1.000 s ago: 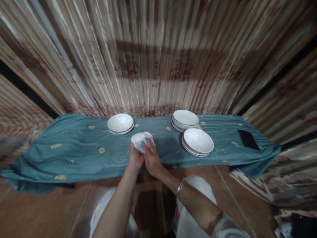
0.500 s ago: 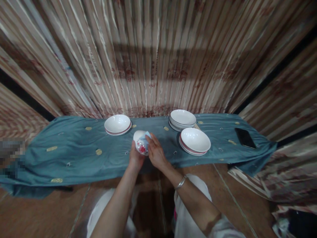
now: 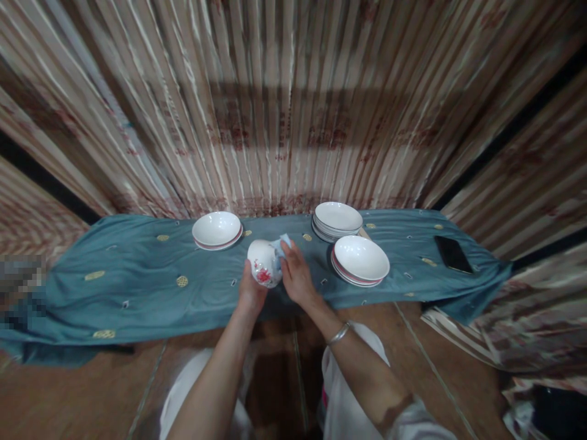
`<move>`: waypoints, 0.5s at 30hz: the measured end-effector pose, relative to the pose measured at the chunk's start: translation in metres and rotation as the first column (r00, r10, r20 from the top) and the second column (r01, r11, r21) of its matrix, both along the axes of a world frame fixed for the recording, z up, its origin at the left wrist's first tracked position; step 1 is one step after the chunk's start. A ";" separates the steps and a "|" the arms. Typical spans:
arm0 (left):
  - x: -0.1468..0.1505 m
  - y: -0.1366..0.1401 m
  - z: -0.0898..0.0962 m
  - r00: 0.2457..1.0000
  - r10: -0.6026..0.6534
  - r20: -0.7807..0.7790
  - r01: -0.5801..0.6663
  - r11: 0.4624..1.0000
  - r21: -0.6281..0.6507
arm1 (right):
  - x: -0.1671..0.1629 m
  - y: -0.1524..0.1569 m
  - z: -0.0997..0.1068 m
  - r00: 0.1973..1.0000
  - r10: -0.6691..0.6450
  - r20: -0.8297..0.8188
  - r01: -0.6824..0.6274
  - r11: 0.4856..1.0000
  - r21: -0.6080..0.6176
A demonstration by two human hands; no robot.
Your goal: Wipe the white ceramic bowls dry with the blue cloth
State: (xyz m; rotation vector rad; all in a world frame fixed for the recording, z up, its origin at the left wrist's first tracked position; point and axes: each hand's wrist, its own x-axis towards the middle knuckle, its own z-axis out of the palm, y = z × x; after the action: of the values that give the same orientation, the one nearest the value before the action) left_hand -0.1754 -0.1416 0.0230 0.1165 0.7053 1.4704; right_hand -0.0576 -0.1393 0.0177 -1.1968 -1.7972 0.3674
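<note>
My left hand point(image 3: 252, 287) is closed around the near left side of a white bowl point(image 3: 263, 260) with red flowers on its outside. The bowl is tilted, its outer wall turned up toward me, above the cloth. In my right hand point(image 3: 297, 274) is a light blue cloth point(image 3: 280, 245), pressed between the fingers at the bowl's right side. The fingertips of my left hand are hidden behind the bowl.
A blue-green tablecloth point(image 3: 151, 293) covers the long table. Stacked shallow white bowls point(image 3: 216, 228) stand at the back left. To the right are a stack of white plates point(image 3: 338, 217) and more stacked bowls point(image 3: 361, 258). A black phone point(image 3: 453, 253) lies at the far right.
My right hand and the blue cloth have slid right, from the bowl's outer face to its right side. More of the flower pattern shows. My left hand stays nearly where it was.
</note>
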 end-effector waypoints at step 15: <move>-0.001 -0.001 -0.008 0.996 0.037 -0.079 -0.035 0.999 0.029 | -0.014 0.004 0.003 0.982 0.044 0.183 -0.052 0.998 0.038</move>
State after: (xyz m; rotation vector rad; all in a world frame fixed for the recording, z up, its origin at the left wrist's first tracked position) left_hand -0.1769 -0.1422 0.0149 0.1856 0.7550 1.5169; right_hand -0.0716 -0.1358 0.0203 -1.1906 -1.9838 0.2526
